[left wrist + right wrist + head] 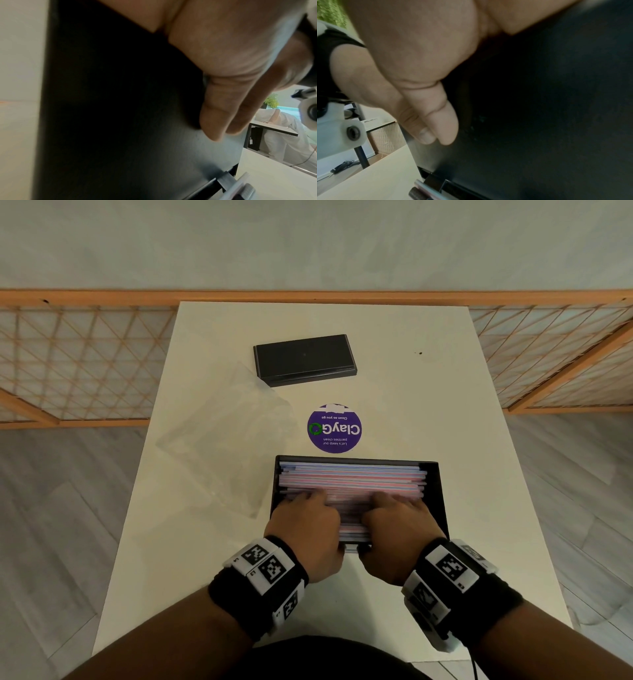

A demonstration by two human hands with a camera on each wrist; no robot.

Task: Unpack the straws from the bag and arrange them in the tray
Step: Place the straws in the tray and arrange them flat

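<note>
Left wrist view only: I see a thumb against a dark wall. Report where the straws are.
Observer: The straws lie side by side in the tray, running left to right.
Operator: Give me the right hand.
Observer: The right hand has its fingers on the straws, beside the left hand, at the tray's near side.
Operator: Locate the bag.
Observer: The bag lies on the table, left of the tray, with no straws visible in it.
</note>
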